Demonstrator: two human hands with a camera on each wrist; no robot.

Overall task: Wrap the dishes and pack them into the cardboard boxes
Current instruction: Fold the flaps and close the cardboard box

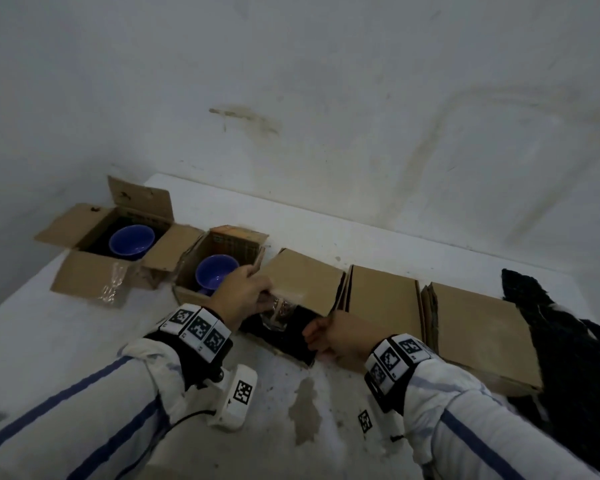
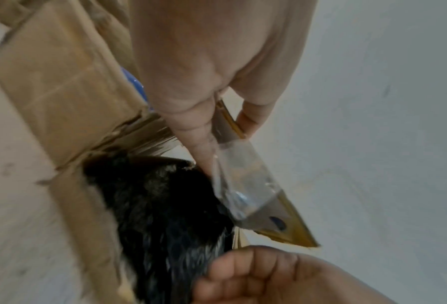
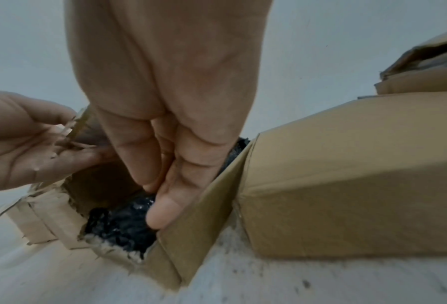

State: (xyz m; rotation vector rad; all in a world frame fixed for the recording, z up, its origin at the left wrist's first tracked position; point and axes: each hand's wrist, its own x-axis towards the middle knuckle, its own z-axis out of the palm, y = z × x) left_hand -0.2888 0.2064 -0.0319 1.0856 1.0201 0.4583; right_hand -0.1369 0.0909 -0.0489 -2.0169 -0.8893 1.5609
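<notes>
Third cardboard box [image 1: 303,289] in the row is half open, a black crinkly wrapped bundle [image 1: 288,332] sitting inside it, filling the opening; what dish is under the wrap can't be told. Left hand [image 1: 243,294] grip: thumb and fingers pinch the box's top flap [image 2: 256,185], which has a strip of clear tape on its edge, and hold it raised. Right hand [image 1: 333,336] grip: fingers straight, reaching down into the box, fingertips [image 3: 162,214] touching the wrap against the right inner wall, not curled round anything. Two open boxes to the left each hold an unwrapped blue bowl [image 1: 132,241] and [image 1: 215,273]; the nearer one stands just beside the left hand. To the right, two closed boxes [image 1: 383,299] and [image 1: 478,330] butt against the working box and each other, so little side room there. A black wrap sheet [image 1: 551,327] lies at the far right edge of the white surface [image 1: 66,341]. Boxes sit near the back wall; the front of the surface has open room, stained, with a small marker tag [image 1: 365,420] on it.
</notes>
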